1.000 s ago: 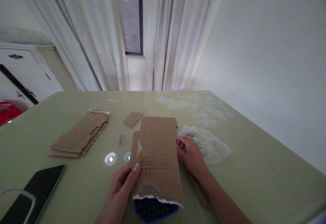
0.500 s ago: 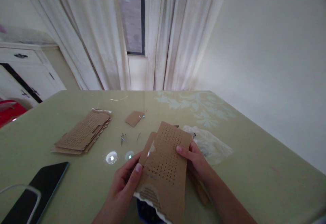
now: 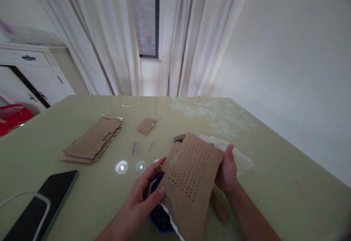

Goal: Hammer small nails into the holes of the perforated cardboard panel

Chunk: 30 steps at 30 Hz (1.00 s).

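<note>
A piece of brown cardboard [image 3: 189, 175] with rows of punched holes is tilted between my hands. Several small grey nail heads show near its left side, and its lower left edge is torn. My left hand [image 3: 148, 189] pinches the left edge, thumb on top. At the right edge, my right hand [image 3: 227, 171] holds the sheet with its thumb raised and its fingers hidden behind. Beneath the sheet are a dark blue container [image 3: 161, 219], partly covered, and a hammer with a wooden handle [image 3: 218, 206] and a metal head [image 3: 179, 138].
Left lies a stack of perforated cardboard [image 3: 94, 138]. Several loose nails [image 3: 135, 147] and a small cardboard square [image 3: 147, 126] are mid-table. A clear plastic bag [image 3: 242, 160] sits right, a dark tablet [image 3: 41, 204] with a white cable [image 3: 45, 200] front left.
The cardboard has tilted and shifted right, uncovering more of the blue container and the hammer head. My right thumb has lifted off the sheet's face.
</note>
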Each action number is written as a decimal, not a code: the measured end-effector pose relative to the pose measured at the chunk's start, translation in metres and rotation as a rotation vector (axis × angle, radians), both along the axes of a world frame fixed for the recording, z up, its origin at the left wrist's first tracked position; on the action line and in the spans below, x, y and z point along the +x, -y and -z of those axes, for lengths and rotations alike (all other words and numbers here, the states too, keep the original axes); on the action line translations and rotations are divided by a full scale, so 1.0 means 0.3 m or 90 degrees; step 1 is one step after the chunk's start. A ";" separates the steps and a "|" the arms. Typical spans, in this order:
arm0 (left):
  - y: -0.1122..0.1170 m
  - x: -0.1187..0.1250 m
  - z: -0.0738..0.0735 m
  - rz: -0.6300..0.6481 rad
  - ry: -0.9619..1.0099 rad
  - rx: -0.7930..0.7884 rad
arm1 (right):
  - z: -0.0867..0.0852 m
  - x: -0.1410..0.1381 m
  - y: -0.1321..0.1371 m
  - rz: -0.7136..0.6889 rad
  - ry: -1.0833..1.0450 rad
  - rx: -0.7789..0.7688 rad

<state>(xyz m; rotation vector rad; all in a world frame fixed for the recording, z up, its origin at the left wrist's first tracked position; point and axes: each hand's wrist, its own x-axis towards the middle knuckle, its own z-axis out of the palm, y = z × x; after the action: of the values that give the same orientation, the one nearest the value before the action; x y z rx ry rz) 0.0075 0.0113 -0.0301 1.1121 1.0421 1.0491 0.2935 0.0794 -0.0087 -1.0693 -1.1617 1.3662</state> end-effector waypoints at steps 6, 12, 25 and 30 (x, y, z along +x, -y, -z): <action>-0.007 0.008 -0.004 -0.017 0.005 -0.001 | -0.017 0.032 -0.017 0.029 -0.029 -0.056; 0.006 0.026 -0.028 -0.051 0.011 -0.005 | -0.038 -0.005 -0.009 -0.015 -0.078 -0.065; 0.020 -0.006 -0.028 0.000 -0.010 -0.075 | -0.066 0.108 -0.009 -0.166 0.006 -0.108; 0.027 0.009 -0.017 -0.060 -0.008 -0.063 | -0.052 0.097 -0.007 -0.191 0.105 -0.104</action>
<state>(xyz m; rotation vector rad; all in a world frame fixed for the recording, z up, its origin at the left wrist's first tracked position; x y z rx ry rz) 0.0102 0.0032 -0.0250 0.9989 1.1532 1.0543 0.3226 0.0816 0.0068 -1.1758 -1.3934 1.6524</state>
